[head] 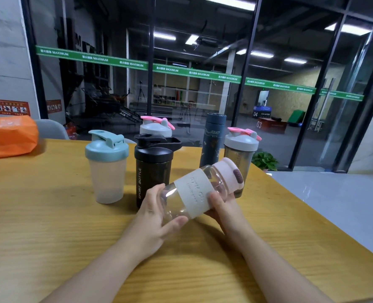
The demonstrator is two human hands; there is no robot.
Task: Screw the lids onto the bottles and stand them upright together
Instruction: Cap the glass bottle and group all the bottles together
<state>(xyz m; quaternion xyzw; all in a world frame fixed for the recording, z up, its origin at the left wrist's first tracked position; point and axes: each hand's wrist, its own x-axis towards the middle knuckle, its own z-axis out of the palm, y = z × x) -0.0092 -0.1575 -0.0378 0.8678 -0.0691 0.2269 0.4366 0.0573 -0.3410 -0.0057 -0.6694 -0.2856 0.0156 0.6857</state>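
Note:
Both my hands hold a clear bottle with a pale pink sleeve, tilted above the wooden table. Its pink lid points up and to the right. My left hand grips the bottle's base. My right hand grips it from below at the sleeve. Behind stand a frosted shaker with a teal lid, a black sport bottle, a grey-and-pink lidded shaker, a dark blue flask and a smoky shaker with a grey-and-pink lid, all upright with lids on.
An orange bag lies at the table's far left, with a grey chair back beside it. The table's right edge runs diagonally past my right arm. A glass wall stands behind the table, and a potted plant is on the floor.

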